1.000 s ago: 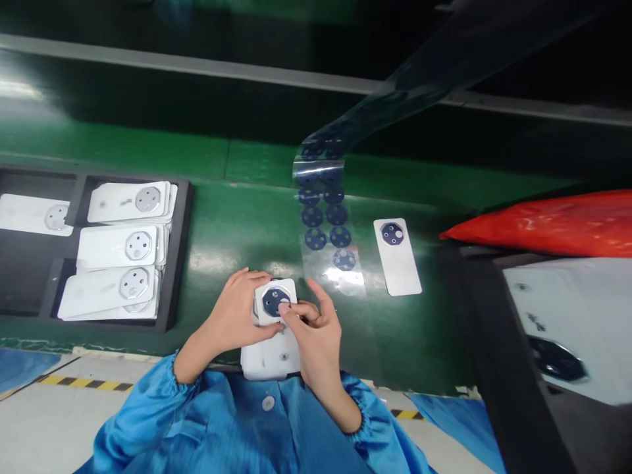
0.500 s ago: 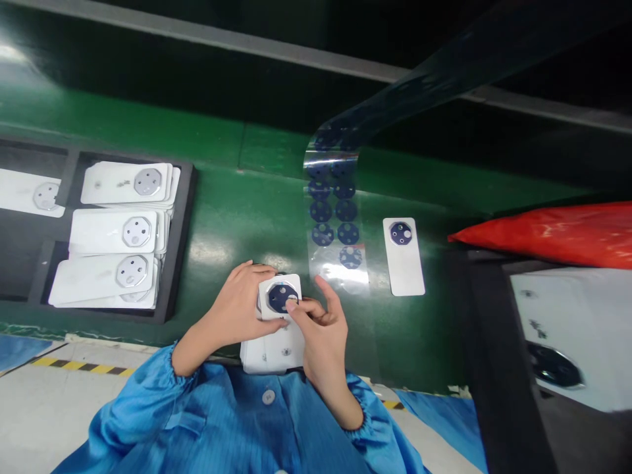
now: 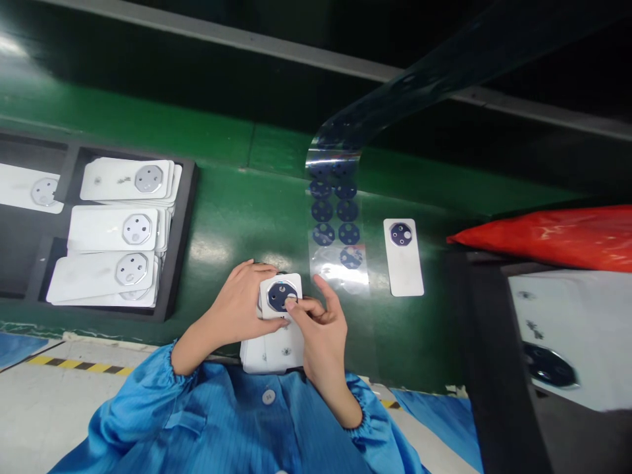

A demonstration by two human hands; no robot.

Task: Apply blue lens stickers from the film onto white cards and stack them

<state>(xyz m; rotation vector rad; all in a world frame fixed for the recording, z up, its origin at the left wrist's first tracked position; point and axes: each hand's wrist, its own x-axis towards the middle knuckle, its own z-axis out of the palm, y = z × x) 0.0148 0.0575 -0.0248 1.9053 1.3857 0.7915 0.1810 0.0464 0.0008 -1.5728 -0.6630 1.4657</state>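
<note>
My left hand [image 3: 237, 301] grips a white phone back cover [image 3: 295, 279] by its left side, thumb along the lower edge. Over the cover's octagonal camera area lies a dark blue sticker [image 3: 278, 295] with round holes. My right hand [image 3: 324, 336] is closed in a pinch at this sticker's lower right edge, its index finger raised. Beneath both hands, close to my body, is a stack of white back covers [image 3: 264, 355], partly hidden. To the right, a clear film strip [image 3: 334, 245] carries several dark blue round stickers in two columns.
A single white cover [image 3: 405, 270] with a dark camera area lies right of the strip. At left, a black tray [image 3: 184, 230] holds piles of white covers [image 3: 106, 227]. A red bag [image 3: 548, 230] and another black tray [image 3: 478, 329] with covers stand at right.
Both hands hold nearly the same pose on the cover and sticker. The view has shifted very slightly; nothing has been let go.
</note>
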